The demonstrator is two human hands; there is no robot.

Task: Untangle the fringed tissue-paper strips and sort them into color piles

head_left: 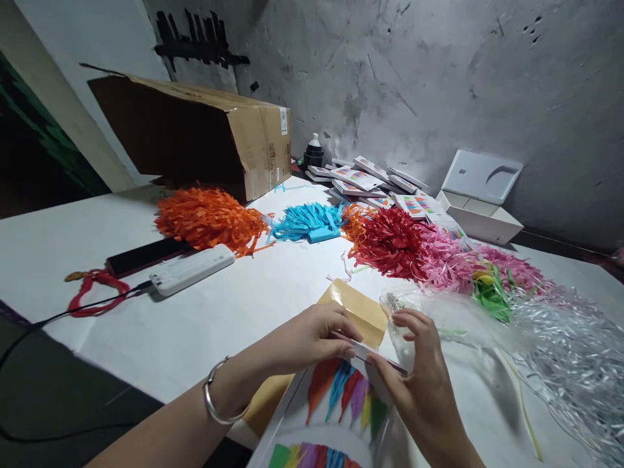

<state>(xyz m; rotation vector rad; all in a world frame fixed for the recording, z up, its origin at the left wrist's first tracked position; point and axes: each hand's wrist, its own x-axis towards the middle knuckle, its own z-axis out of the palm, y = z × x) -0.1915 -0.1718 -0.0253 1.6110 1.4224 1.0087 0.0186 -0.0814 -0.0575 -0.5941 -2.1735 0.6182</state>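
A flat white box (312, 432) printed with colourful tassels is tilted at the table's front edge, close to me. My left hand (319, 335) is closed on its far end, with thumb and fingers pinching the narrow edge there. On the same edge, further right, rests the thumb of my right hand (422, 367); its fingers curl behind, and that hand grips the box end too. Beyond my fingers lies a tan paper sheet or envelope (358, 309). A crumpled clear plastic bag (451, 315) is next to my right hand.
Tassel bundles spread across the white table: orange (207, 218), blue (309, 222), red (394, 240), pink (446, 260) and silver (575, 364). Behind stand a big open carton (266, 146), piled printed boxes (355, 177) and an open white box (482, 218). A corded white device (192, 270) lies left.
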